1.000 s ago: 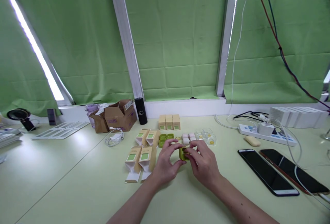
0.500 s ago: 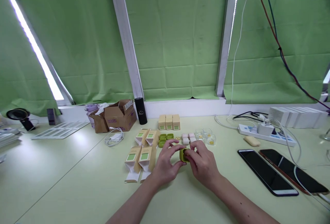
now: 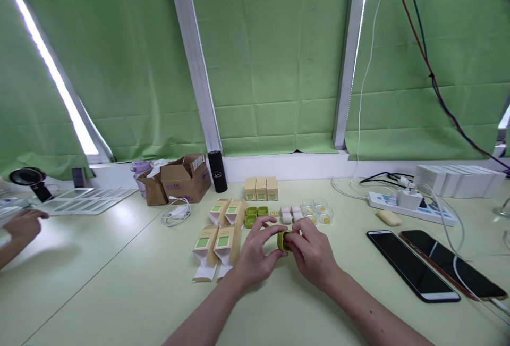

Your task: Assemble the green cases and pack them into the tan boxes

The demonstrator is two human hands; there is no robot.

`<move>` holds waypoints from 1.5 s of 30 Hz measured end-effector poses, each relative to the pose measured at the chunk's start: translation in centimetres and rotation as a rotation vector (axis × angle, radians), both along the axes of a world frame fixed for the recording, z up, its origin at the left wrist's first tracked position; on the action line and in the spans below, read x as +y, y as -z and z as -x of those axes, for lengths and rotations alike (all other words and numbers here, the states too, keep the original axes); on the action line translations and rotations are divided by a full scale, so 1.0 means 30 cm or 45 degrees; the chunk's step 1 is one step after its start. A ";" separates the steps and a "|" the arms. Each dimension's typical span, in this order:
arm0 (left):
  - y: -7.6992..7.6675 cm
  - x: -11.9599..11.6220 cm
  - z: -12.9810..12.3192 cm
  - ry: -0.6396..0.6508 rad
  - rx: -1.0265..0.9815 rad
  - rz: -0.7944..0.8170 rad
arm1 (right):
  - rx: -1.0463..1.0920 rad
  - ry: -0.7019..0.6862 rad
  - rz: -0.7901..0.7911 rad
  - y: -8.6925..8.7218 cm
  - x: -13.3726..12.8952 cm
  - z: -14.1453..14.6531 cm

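Between the fingertips and thumb of my left hand (image 3: 256, 253) is a small green square case (image 3: 281, 241), tilted with its opening toward the right. My right hand (image 3: 316, 253) is closed, its fingertips reaching into that opening. Whatever they may pinch inside is hidden. Just beyond my hands lie several matching green cases (image 3: 251, 211), some small yellowish pieces (image 3: 273, 213), several pale pinkish-white blocks (image 3: 286, 218) and several clear cups (image 3: 325, 216) with yellow spots. Left of my left hand lie several tan cartons (image 3: 223, 242) with white flaps open toward me.
Upright tan cartons (image 3: 261, 189) stand behind in a row. At the back left are a brown cardboard box (image 3: 185, 181) and a black bottle (image 3: 217, 171). Two phones (image 3: 412, 266) and a power strip (image 3: 374, 201) with cables lie right. Another person's hand (image 3: 24, 226) is at far left.
Another person's hand and forearm have come into view at the far left, by the white frames. My own hands and the green case have barely moved.
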State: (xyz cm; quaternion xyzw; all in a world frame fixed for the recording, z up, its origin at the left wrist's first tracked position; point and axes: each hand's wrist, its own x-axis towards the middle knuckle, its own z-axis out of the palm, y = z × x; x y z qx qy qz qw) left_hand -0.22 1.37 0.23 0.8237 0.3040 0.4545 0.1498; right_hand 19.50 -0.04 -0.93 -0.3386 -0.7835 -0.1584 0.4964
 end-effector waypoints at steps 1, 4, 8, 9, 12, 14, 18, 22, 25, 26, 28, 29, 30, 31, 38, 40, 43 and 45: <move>0.001 0.000 0.001 0.000 0.001 0.004 | -0.004 -0.006 0.004 0.002 0.002 0.000; 0.003 0.002 0.005 0.010 0.016 0.013 | -0.017 -0.011 0.011 0.008 0.008 -0.004; -0.001 0.008 0.013 -0.009 0.023 0.005 | -0.051 -0.043 0.036 -0.001 0.009 -0.019; -0.003 0.009 0.015 -0.013 0.024 0.002 | -0.057 -0.068 0.049 -0.005 0.008 -0.025; -0.007 0.015 0.022 -0.036 0.015 -0.008 | -0.061 -0.150 0.094 -0.013 0.003 -0.043; -0.010 0.017 0.025 -0.074 0.006 -0.019 | -0.045 -0.178 0.147 -0.011 0.000 -0.050; -0.017 0.016 0.028 -0.118 0.027 -0.069 | -0.026 -0.203 0.294 0.004 -0.002 -0.046; -0.026 0.008 0.025 -0.116 0.078 -0.138 | -0.015 -0.219 0.347 0.018 0.004 -0.033; -0.030 0.006 0.021 -0.100 0.109 -0.186 | 0.008 -0.265 0.365 0.022 0.008 -0.028; -0.030 0.006 0.020 -0.099 0.112 -0.197 | 0.024 -0.285 0.375 0.022 0.008 -0.027; -0.029 0.006 0.017 -0.110 0.098 -0.209 | 0.083 -0.327 0.402 0.022 0.008 -0.024; -0.028 0.006 0.016 -0.118 0.083 -0.209 | 0.119 -0.346 0.417 0.022 0.008 -0.023; -0.028 0.005 0.015 -0.125 0.066 -0.203 | 0.156 -0.364 0.428 0.022 0.009 -0.021; -0.028 0.004 0.014 -0.130 0.052 -0.191 | 0.192 -0.379 0.436 0.023 0.010 -0.020; -0.035 -0.002 0.009 -0.155 -0.028 -0.022 | 0.418 -0.415 0.462 0.032 0.018 -0.016; -0.032 -0.001 0.002 -0.177 -0.068 0.024 | 0.453 -0.424 0.472 0.033 0.019 -0.015; -0.024 0.000 -0.009 -0.186 -0.104 0.096 | 0.471 -0.419 0.473 0.034 0.020 -0.012; -0.017 0.001 -0.016 -0.172 -0.103 0.154 | 0.473 -0.419 0.470 0.036 0.021 -0.010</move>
